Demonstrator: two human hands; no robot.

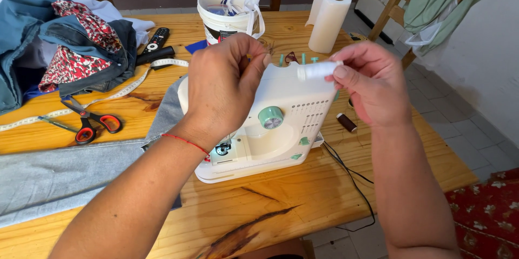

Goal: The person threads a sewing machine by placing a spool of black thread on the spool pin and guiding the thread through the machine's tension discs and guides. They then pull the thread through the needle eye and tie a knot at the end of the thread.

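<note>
Head view: right hand (373, 83) gripped small white thread spool (319, 69), left hand (224, 83) pinched its thread end, apparently; white-and-mint plastic sewing machine (281, 124) looked unthreaded.

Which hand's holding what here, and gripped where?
Right hand holds a white thread spool by one end, between thumb and fingertips. Left hand is pinched shut near the spool; thread in it too fine to confirm.

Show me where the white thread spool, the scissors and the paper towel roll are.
white thread spool (318, 69), head view, on the middle of its side.
scissors (98, 122), head view, on the red handle loops.
paper towel roll (328, 24), head view, on its white side.
</note>
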